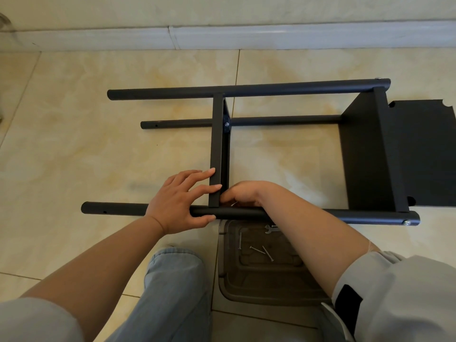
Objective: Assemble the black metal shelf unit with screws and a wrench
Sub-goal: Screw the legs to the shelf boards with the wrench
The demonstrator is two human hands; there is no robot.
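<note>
**Hands steadying a shelf panel against the front pole**

The black metal shelf unit (246, 144) is lying on its side on the tiled floor (98, 144), filling the middle of the frame, with three round poles running left to right. A middle shelf panel (218, 149) is standing edge-on between the far pole (246, 90) and the near pole (320, 215), and an end panel (370, 154) is sitting at the right of the frame.

The left hand (180, 203) is resting in a wide grip: its fingers (204, 175) are lying spread against the panel's left face while the thumb is pressing on the near pole. The right hand (243, 193) is curling in behind the panel's lower corner; its fingertips are hidden, so I cannot tell how its grip is set or what it is holding.

At the lower centre, a translucent tray (259, 287) is lying on the floor with loose screws (259, 250) and a small wrench (270, 228) inside it, just below the near pole.
</note>
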